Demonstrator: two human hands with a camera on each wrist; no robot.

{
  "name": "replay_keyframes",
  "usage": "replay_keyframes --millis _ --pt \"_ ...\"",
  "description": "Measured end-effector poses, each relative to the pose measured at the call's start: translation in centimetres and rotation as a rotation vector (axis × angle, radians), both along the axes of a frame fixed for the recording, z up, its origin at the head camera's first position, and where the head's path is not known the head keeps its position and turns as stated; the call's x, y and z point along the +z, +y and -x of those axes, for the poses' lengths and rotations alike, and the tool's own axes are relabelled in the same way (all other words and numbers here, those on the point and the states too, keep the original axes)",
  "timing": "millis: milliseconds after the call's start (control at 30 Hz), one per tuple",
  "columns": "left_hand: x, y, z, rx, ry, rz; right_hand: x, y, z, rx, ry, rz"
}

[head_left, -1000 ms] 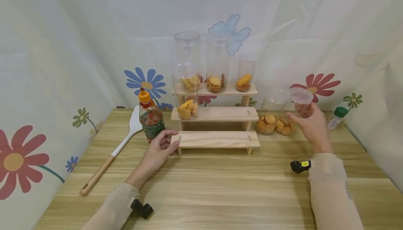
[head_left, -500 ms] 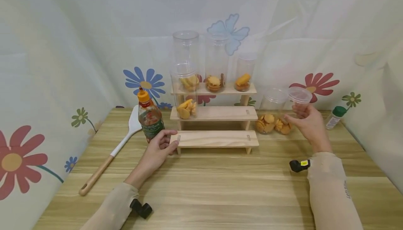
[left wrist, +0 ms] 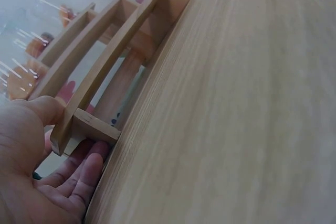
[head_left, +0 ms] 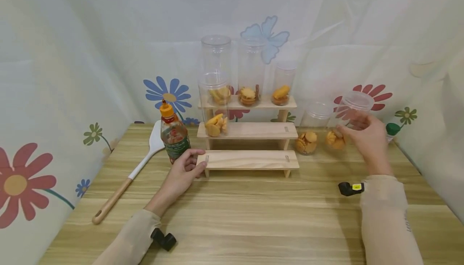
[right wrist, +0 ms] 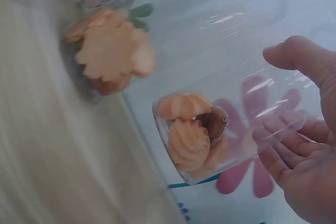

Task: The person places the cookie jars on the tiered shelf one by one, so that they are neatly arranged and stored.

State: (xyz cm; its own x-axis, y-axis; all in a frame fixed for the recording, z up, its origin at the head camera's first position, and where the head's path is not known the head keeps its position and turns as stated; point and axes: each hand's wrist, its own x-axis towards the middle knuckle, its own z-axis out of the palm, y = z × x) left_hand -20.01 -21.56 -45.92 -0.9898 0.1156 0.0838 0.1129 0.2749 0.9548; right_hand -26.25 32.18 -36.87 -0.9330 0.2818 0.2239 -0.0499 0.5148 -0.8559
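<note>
My right hand (head_left: 371,138) grips a clear plastic jar (head_left: 356,102) of cookies near its top, at the right of the wooden rack. In the right wrist view the thumb and fingers close around the jar, and the cookies (right wrist: 189,140) lie at its bottom, lifted off the table. Another clear jar of cookies (head_left: 306,142) stands just left of it. My left hand (head_left: 181,172) holds the left end of the lowest step of the three-step wooden rack (head_left: 246,159). In the left wrist view its fingers (left wrist: 86,177) lie beside the rack's leg.
Three cookie jars stand on the top step, and another jar (head_left: 214,106) is at the left of the middle one. A sauce bottle (head_left: 175,138) and a white spatula (head_left: 139,170) lie left of the rack. A green-capped bottle (head_left: 392,129) stands at the right, partly hidden.
My right hand has lifted the cookie jar slightly and moved it right, away from the jar beside it. My left hand stays on the rack's lowest step.
</note>
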Motion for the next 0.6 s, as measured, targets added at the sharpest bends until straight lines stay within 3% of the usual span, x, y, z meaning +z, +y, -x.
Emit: replay_keyframes --millis 133,333,600 --pt "0.0 0.0 0.0 0.001 0.001 -0.001 2.3 0.0 -1.2 -0.055 0.013 -0.013" --pt "0.1 0.0 0.0 0.003 -0.006 0.006 5.8 -0.6 -3.2 -0.104 0.095 0.062" --pt "0.2 0.0 -0.1 0.004 -0.011 0.011 8.6 -2.4 -5.3 -0.041 0.251 0.122"
